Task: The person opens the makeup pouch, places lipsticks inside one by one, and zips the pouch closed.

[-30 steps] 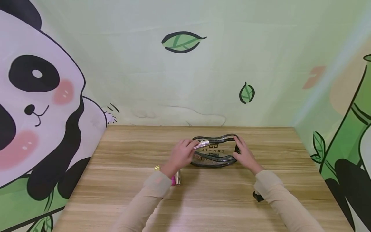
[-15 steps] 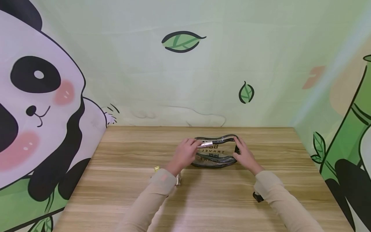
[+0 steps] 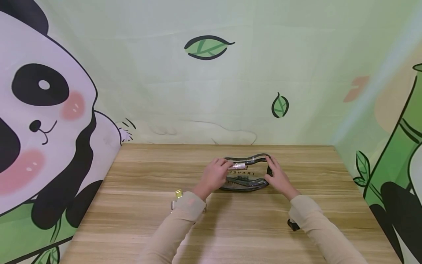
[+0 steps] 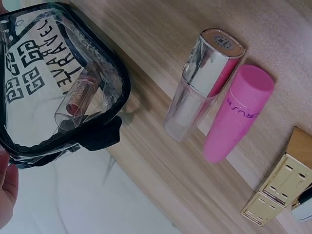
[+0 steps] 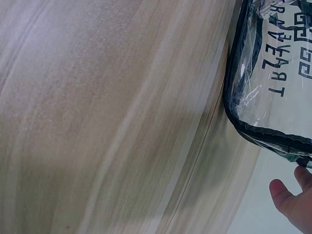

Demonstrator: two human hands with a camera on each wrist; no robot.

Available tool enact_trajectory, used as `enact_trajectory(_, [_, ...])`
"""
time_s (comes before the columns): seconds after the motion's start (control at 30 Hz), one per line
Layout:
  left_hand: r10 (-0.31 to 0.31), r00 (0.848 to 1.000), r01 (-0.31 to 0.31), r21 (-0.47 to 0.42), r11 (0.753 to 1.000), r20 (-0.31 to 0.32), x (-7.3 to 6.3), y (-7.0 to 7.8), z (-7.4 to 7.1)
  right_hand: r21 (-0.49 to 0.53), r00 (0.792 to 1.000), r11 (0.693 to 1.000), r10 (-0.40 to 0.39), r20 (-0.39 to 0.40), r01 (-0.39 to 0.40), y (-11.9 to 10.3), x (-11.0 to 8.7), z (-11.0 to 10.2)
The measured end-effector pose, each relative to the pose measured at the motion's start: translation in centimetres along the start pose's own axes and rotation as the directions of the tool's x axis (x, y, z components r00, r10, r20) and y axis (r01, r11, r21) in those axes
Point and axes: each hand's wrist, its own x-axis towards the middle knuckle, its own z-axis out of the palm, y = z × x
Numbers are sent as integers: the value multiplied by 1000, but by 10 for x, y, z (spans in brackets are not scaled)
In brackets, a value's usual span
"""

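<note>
A clear pouch with black trim and TRAVEL lettering (image 3: 245, 182) sits on the table with its mouth open. My left hand (image 3: 215, 174) holds a silvery-pink lipstick tube (image 3: 238, 166) across the pouch's mouth. My right hand (image 3: 279, 178) grips the pouch's right end, thumb and fingers on opposite rims; some fingertips (image 5: 280, 192) show in the right wrist view. In the left wrist view, another small lipstick with a clear cap (image 4: 78, 100) shows through the pouch's film.
Left of the pouch lie a silver-and-clear lipstick (image 4: 204, 80), a pink tube (image 4: 240, 112) and a gold case (image 4: 278, 190), partly behind my left sleeve in the head view. A small black object (image 3: 293, 224) shows beside my right sleeve. A printed cloth wall (image 3: 158, 91) stands behind the table.
My left hand has moved a little to the right with the lipstick tube, further over the pouch's mouth. The right hand has stayed in place on the pouch.
</note>
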Motion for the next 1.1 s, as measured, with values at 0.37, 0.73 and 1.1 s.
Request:
enact_trajectory(0.37, [-7, 1000, 8, -38, 999, 24, 0, 3, 0, -1, 1000, 1000, -10, -17, 10, 0, -1, 0])
enact_trajectory(0.73, [-21, 994, 19, 26, 999, 103, 2, 6, -1, -21, 1000, 1000, -17, -18, 17, 1, 0, 1])
enact_trajectory(1.1, [-4, 998, 0, 67, 998, 61, 1, 7, 2, -20, 1000, 1000, -8, -16, 8, 1, 0, 1])
